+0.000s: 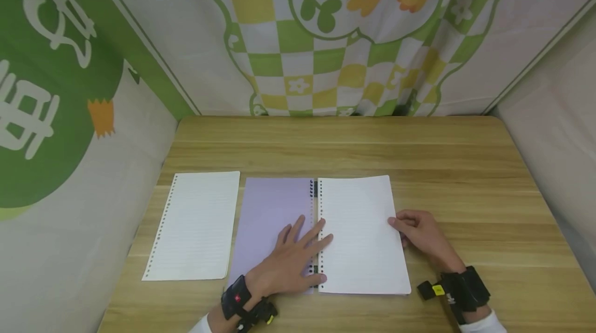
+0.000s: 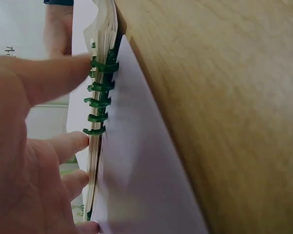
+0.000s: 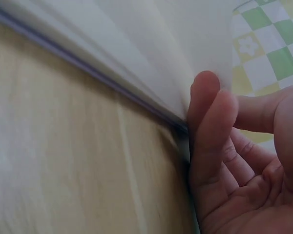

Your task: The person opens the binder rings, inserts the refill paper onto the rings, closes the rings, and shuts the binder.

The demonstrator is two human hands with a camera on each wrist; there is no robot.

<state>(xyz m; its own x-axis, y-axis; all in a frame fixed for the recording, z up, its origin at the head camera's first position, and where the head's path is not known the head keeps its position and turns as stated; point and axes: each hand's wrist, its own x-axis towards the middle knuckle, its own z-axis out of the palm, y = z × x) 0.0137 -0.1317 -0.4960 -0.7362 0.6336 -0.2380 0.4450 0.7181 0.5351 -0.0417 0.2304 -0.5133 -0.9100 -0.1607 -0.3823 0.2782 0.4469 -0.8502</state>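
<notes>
A ring-bound notebook lies opened out, its lilac cover on the left and white lined pages on the right. Green binding rings show at the spine in the left wrist view. My left hand spreads over the cover and spine, fingertips at the punched edge of the pages. With thumb and fingers, my right hand pinches the outer edge of the paper; how many sheets it holds I cannot tell. In the right wrist view the pages rise at the pinch.
A separate stack of white punched lined paper lies left of the notebook on the wooden table. A patterned green and yellow curtain hangs behind the table's far edge, and pale cloth hangs at the right.
</notes>
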